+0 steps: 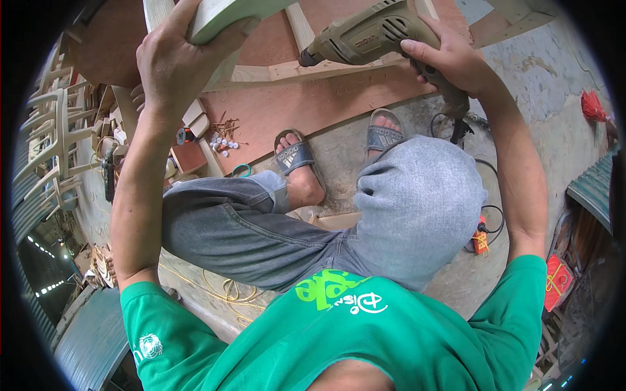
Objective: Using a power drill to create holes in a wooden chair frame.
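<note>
My left hand [171, 70] is wrapped around a pale, curved wooden piece [228, 18] at the top of the view, its thumb along the near edge. Closed around the pistol grip of an olive-brown electric drill [368, 39] is my right hand [450, 57]. The drill lies roughly level, its dark chuck [309, 58] pointing left. Whether a bit sits in the chuck is hard to make out. Behind and below the drill is a wooden frame [313, 68] with pale battens and reddish-brown panels. The fingers of my right hand are partly hidden by the grip.
A reddish-brown board [261, 124] lies before my sandalled feet, with loose screws [225, 127] and small white round pieces [225, 144] by its left end. A teal ring [241, 171] is nearby. An orange power strip [480, 238] and black cable lie right; stacked chair frames [59, 137] stand left.
</note>
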{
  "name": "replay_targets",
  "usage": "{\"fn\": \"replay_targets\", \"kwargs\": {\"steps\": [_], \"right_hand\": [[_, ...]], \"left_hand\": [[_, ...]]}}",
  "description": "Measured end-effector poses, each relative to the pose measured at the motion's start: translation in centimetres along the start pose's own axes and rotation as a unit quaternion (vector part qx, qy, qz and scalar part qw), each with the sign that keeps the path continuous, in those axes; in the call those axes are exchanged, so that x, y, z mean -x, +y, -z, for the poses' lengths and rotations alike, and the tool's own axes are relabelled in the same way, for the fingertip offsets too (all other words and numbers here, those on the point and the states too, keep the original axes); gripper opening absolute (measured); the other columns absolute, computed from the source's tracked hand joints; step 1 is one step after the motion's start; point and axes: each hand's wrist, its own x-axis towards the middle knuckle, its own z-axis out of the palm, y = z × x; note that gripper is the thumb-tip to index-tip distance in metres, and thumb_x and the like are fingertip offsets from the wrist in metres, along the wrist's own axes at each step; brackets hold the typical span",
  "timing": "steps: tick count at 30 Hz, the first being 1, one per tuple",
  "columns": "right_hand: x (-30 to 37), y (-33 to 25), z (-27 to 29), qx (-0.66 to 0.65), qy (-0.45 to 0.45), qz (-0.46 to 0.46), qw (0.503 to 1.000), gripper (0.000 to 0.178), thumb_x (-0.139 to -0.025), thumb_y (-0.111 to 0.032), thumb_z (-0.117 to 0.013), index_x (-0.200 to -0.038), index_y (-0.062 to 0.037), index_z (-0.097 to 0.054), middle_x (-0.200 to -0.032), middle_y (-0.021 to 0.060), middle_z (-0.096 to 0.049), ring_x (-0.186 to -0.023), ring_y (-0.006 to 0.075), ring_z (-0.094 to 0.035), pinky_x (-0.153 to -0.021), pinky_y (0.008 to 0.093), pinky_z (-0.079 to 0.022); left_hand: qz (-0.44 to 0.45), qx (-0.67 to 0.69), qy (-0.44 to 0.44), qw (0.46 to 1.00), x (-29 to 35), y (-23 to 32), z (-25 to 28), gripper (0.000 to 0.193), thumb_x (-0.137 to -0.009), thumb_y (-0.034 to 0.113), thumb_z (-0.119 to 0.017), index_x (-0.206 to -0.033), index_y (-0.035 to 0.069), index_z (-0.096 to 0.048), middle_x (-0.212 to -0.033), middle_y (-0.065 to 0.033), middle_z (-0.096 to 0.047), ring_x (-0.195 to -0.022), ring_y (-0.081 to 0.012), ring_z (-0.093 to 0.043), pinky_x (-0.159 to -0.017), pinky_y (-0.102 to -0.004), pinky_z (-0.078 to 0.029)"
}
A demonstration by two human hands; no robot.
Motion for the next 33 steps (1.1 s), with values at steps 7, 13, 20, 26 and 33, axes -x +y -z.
{"fn": "replay_targets", "kwargs": {"steps": [7, 13, 20, 26, 33], "right_hand": [[0.4, -0.6, -0.7, -0.031, -0.016, 0.006, 0.999, 0.052, -0.097, -0.033, -0.067, -0.134, -0.0018, -0.049, -0.083, 0.0027, -0.060, -0.065, 0.0088, -0.058, -0.051, 0.0243, -0.050], [0.2, -1.0, -1.1, -0.026, -0.012, -0.029, 0.999, 0.065, -0.095, -0.035, -0.069, -0.144, -0.0012, -0.042, -0.084, 0.0037, -0.061, -0.063, 0.0100, -0.059, -0.047, 0.0249, -0.049], [-0.1, -0.5, -0.5, -0.056, -0.048, -0.025, 0.997, 0.051, -0.096, -0.033, -0.068, -0.133, -0.0031, -0.048, -0.086, 0.0030, -0.061, -0.068, 0.0096, -0.060, -0.053, 0.0241, -0.050], [0.0, -0.1, 0.5, -0.099, -0.046, -0.010, 0.994, 0.047, -0.097, -0.028, -0.067, -0.132, -0.0018, -0.050, -0.086, 0.0032, -0.062, -0.070, 0.0088, -0.061, -0.057, 0.0243, -0.051], [0.7, 0.2, 2.0, -0.097, -0.022, -0.036, 0.994, 0.045, -0.096, -0.023, -0.065, -0.132, -0.0004, -0.050, -0.086, 0.0053, -0.062, -0.070, 0.0110, -0.062, -0.063, 0.0253, -0.054]], "left_hand": [[-0.024, -0.019, 0.009, 1.000, 0.0, 0.2, 0.0, 0.037, -0.079, 0.032, -0.085, -0.104, 0.010, -0.071, -0.083, -0.0074, -0.074, -0.075, -0.0167, -0.072, -0.069, -0.0316, -0.056], [-0.039, -0.041, 0.032, 0.998, -0.2, 0.2, -0.1, 0.042, -0.075, 0.048, -0.084, -0.090, 0.012, -0.067, -0.078, -0.0079, -0.073, -0.069, -0.0254, -0.073, -0.061, -0.0380, -0.057], [-0.053, -0.029, 0.036, 0.998, 0.0, -0.1, 0.1, 0.046, -0.074, 0.049, -0.084, -0.087, 0.011, -0.065, -0.076, -0.0099, -0.072, -0.068, -0.0286, -0.072, -0.059, -0.0410, -0.056], [-0.087, -0.022, 0.043, 0.995, -0.6, -0.4, 0.1, 0.047, -0.073, 0.050, -0.086, -0.085, 0.010, -0.063, -0.071, -0.0101, -0.069, -0.064, -0.0286, -0.070, -0.057, -0.0407, -0.055], [-0.108, -0.042, 0.055, 0.992, -1.4, -0.3, -0.4, 0.047, -0.073, 0.050, -0.086, -0.081, 0.010, -0.061, -0.067, -0.0090, -0.067, -0.061, -0.0279, -0.068, -0.054, -0.0398, -0.054]]}}
